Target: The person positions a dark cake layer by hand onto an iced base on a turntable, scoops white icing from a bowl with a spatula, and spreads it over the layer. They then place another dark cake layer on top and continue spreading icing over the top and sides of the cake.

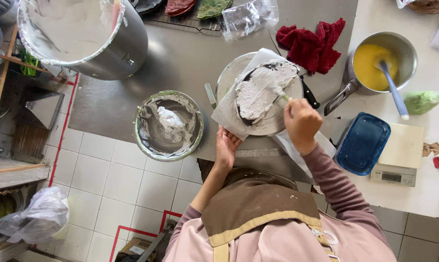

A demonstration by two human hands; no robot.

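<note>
Your right hand is clenched around the handle of a spatula, whose blade lies on the white cream covering a dark cake. The cake sits on paper on a metal turntable at the centre of the steel counter. Your left hand lies open-fingered against the paper's near edge, grasping nothing. Just left stands a glass bowl of cream. A black-handled knife lies beside the turntable on the right, with a red cloth behind it. Further right, a pot of yellow batter, a blue container and a scale crowd the white table.
</note>
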